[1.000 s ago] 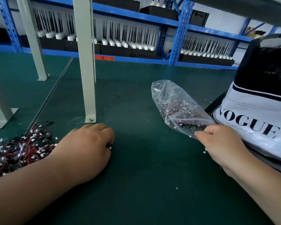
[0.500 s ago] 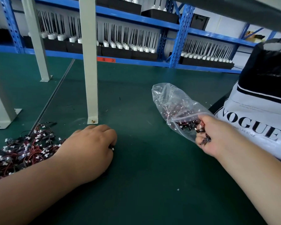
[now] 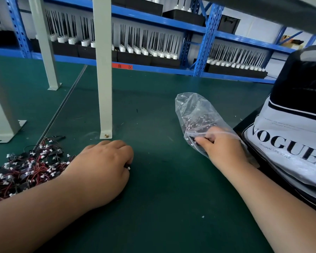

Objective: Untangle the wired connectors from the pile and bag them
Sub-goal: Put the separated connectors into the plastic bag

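Note:
A tangled pile of red-and-black wired connectors [image 3: 24,170] with small white plugs lies on the green mat at the left. My left hand [image 3: 100,167] rests knuckles-up beside the pile, fingers curled over a connector whose white plug [image 3: 128,168] shows at the fingertips. A clear plastic bag [image 3: 193,114] holding several connectors lies at centre right. My right hand [image 3: 221,147] is pushed into the bag's mouth, its fingers curled around dark connectors inside; the plastic drapes over the hand.
A grey metal post [image 3: 104,70] stands bolted to the mat just behind my left hand; two more posts stand at far left. A black-and-white VOGUE bag [image 3: 290,143] sits at the right edge. Blue shelving with antenna trays [image 3: 153,50] runs along the back.
My right hand, which gripped a bunch of connectors at the bag's edge, has gone into the bag's mouth. My left hand has stayed by the pile.

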The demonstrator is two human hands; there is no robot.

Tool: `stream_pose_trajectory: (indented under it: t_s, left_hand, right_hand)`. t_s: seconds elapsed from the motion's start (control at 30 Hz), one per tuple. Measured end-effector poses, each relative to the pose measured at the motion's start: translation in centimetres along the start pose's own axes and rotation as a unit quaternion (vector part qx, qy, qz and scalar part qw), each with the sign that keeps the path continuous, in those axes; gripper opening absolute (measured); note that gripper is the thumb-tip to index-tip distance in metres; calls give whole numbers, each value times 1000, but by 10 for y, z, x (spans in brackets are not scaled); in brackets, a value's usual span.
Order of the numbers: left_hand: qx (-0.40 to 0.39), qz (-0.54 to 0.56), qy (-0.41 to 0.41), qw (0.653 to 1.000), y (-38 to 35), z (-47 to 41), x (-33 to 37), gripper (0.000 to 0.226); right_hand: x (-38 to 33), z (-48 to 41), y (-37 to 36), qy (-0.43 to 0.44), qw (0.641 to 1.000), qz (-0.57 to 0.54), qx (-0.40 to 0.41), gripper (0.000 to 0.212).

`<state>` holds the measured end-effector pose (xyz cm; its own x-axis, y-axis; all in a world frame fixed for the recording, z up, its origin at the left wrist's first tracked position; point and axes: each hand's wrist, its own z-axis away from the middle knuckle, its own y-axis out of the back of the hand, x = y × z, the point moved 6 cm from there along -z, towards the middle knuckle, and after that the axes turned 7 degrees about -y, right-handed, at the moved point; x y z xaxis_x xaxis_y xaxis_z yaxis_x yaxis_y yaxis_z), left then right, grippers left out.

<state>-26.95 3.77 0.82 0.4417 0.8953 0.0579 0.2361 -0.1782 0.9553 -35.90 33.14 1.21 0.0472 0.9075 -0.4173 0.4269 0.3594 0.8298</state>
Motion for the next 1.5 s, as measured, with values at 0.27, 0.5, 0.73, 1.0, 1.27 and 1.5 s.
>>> stream_pose_trajectory:
  t_s: [0.27, 0.5, 0.73, 1.0, 1.27, 1.5]
  left_hand:
    - [-14, 0, 11, 1000, -1, 1, 0, 16]
    - [37, -72, 65, 995, 10, 4, 1, 34]
    - [-2, -60, 60, 996, 7, 1, 2, 42]
    - [-23, -13, -62, 998, 5, 1, 17, 59]
    - [-4, 15, -96, 995, 9, 2, 23, 39]
    - [19, -27, -26, 999, 8, 4, 15, 60]
  right_hand:
    - [-8, 16, 20, 48, 998, 0, 37, 26]
    - [-2, 27, 10, 30, 988, 133, -72, 46]
    - [-8, 28, 17, 90, 989, 110, -25, 36]
    - [-3, 27, 9, 35, 991, 68, -108, 22]
    - [0, 26, 5, 12, 977, 177, -121, 34]
    - [0, 30, 19, -10, 968, 216, -127, 27]
